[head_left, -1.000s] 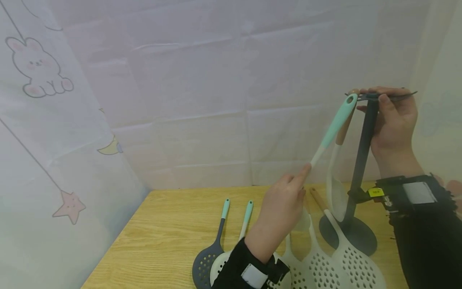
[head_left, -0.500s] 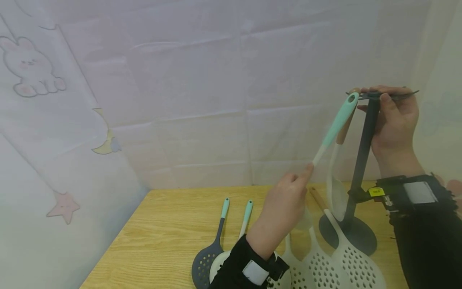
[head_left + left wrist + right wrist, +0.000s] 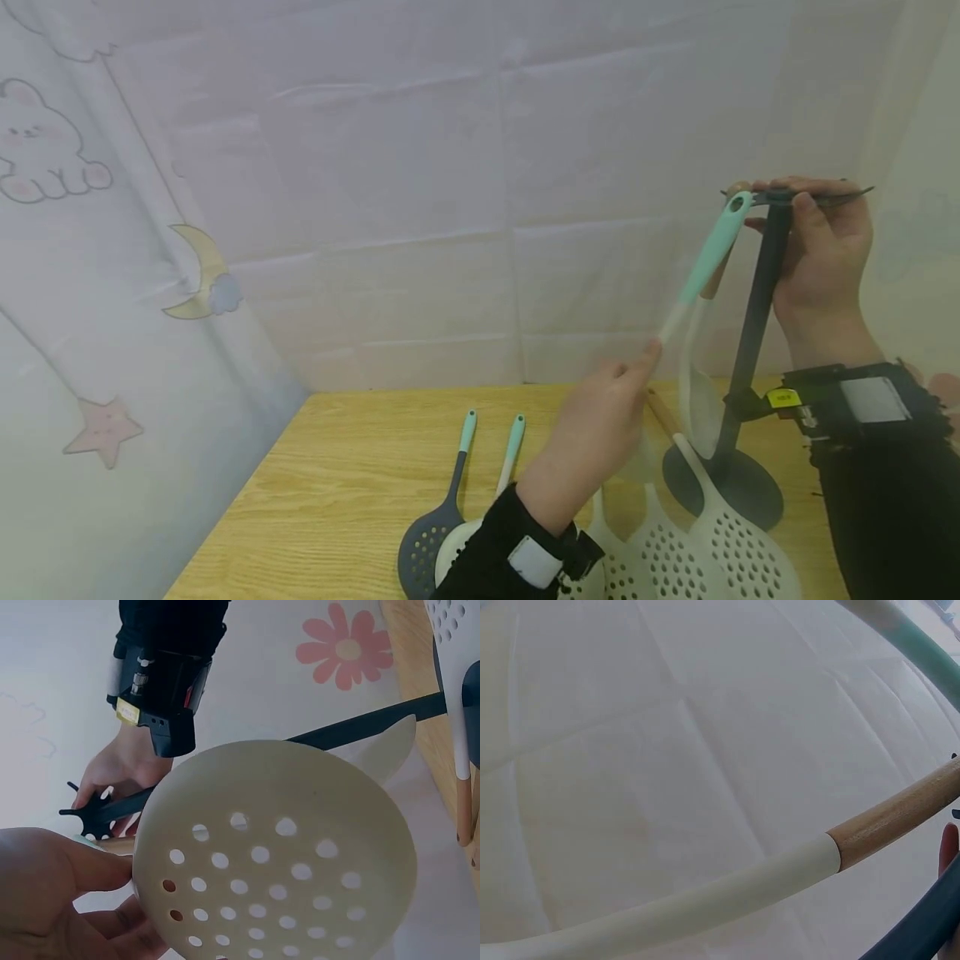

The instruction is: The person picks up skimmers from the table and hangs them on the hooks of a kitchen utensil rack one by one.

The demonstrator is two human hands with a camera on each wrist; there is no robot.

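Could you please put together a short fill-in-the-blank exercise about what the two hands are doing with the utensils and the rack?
1. The left hand holds a white skimmer whose handle end is coloured ____.
2. The right hand grips the ____ of the dark utensil rack.
3. The spoon that hangs on the rack has a handle end made of ____.
4. The grey skimmer lies on the ____.

Missing words: mint green; top; wood; table
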